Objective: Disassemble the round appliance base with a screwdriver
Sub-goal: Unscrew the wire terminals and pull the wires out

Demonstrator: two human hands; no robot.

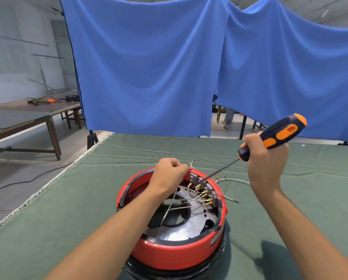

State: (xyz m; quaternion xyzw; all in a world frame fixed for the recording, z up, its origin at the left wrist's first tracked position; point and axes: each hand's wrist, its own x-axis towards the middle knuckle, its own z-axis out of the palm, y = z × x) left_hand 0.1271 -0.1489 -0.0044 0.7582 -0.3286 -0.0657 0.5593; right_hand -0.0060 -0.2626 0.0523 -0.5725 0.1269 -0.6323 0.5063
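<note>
Screwdriver tip meets the terminal block inside a red appliance base.

On a green-covered table (290, 199), the right hand (267, 161) grips the screwdriver (274, 136), its tip at the terminals (202, 190) on the far wall of the base (175, 253); the left hand (169, 174) is curled beside them, apparently pinching a wire. The terminals appear to be the step in hand; next, the tip must seat squarely.

A round appliance base (175, 225) sits on a cloth-covered table (290, 199), near its front edge. The left hand (169, 174) rests over the base's far rim; the right hand (265, 158), to its right, angles a screwdriver (270, 138) down into the terminals (203, 191) inside. Curtains (148, 67) hang behind; side tables (27, 116) stand far left.
</note>
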